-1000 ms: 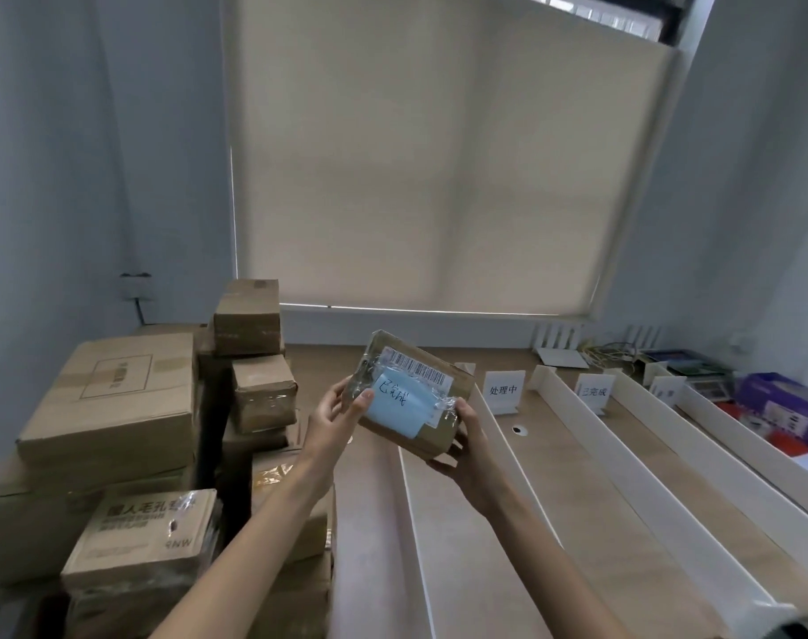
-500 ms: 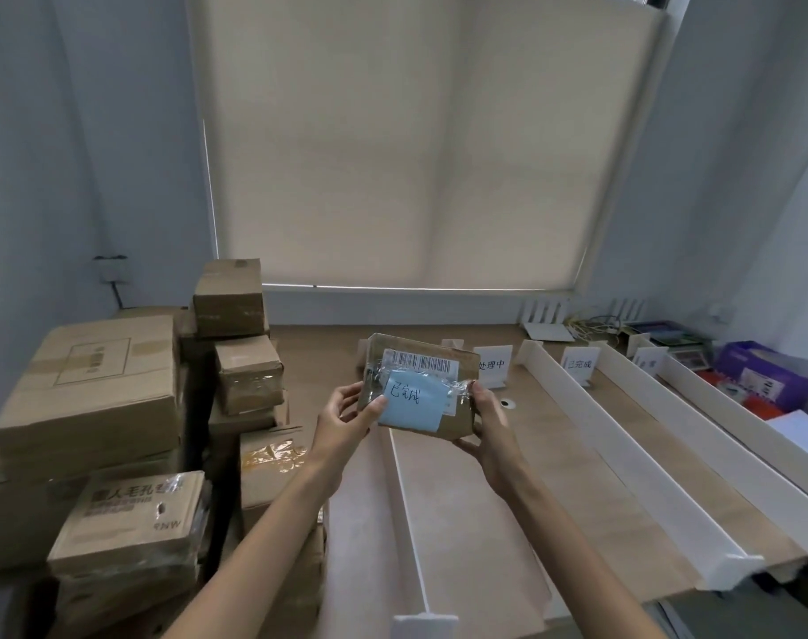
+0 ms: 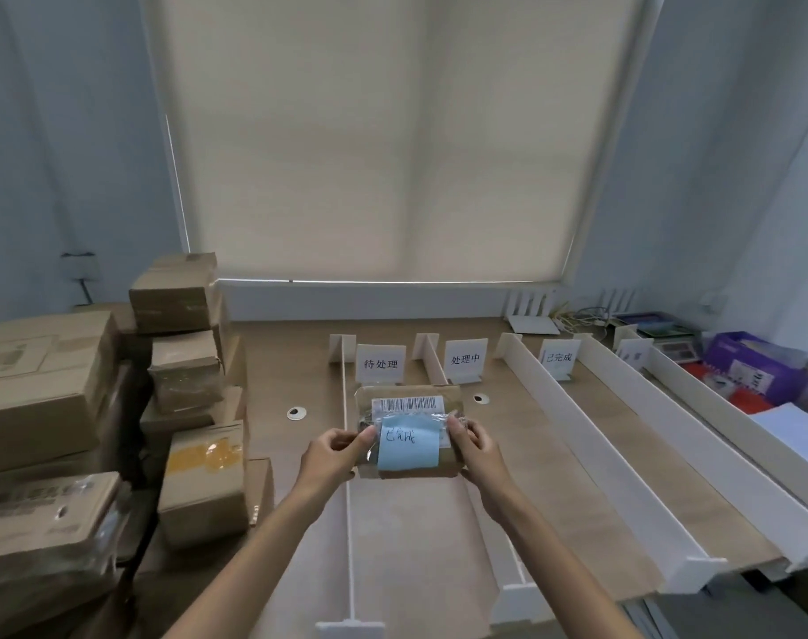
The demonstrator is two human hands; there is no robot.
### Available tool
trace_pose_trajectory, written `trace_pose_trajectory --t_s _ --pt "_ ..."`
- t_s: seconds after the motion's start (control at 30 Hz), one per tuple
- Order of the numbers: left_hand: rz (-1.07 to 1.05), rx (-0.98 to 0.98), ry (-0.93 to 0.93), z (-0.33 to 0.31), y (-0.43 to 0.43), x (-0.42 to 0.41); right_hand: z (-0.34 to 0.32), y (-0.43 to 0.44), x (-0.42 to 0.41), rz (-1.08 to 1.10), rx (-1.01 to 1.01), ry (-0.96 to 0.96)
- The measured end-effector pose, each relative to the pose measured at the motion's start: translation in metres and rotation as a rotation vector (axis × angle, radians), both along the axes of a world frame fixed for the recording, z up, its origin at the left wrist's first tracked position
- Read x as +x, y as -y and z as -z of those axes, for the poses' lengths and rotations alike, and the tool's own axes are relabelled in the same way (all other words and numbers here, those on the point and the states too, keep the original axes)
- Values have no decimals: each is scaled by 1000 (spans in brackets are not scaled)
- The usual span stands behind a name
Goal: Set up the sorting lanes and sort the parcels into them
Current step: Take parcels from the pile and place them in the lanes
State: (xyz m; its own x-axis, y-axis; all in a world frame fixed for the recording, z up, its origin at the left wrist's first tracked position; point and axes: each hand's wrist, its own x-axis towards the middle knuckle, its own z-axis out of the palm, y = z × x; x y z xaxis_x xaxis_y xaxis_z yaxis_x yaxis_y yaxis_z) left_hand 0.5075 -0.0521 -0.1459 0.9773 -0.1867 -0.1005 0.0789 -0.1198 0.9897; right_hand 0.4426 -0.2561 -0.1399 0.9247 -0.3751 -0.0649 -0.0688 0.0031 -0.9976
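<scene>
Cardboard, brown and wrapped in crinkly clear film, forms the flat rectangular parcel (image 3: 409,463) we hold over the leftmost lane (image 3: 406,528), our left grip (image 3: 333,458) and right grip (image 3: 478,454) each clamped on a short edge. One blue note (image 3: 408,442) and one barcode label (image 3: 409,403) lie on top. Five white dividers (image 3: 625,491) stand edge-up on the wooden surface (image 3: 545,445), open lanes between them, three legible sign cards (image 3: 380,363) at the far end, stacked boxes (image 3: 47,389) crowding the left.

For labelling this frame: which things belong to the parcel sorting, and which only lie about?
Job: parcel with blue note, held in left hand and right hand; lane dividers; lane signs; stacked cartons.
Lying about: white router; purple box; cables.
</scene>
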Motion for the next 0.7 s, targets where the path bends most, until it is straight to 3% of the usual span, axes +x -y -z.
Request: trace_pose_trajectory --t_s 0.23,0.7 --pt "-8 -27 -22 14 94 -26 19 101 -19 -1 -150 -53" --pt "203 -2 34 4 285 -63 12 277 -101 186 -154 -16"
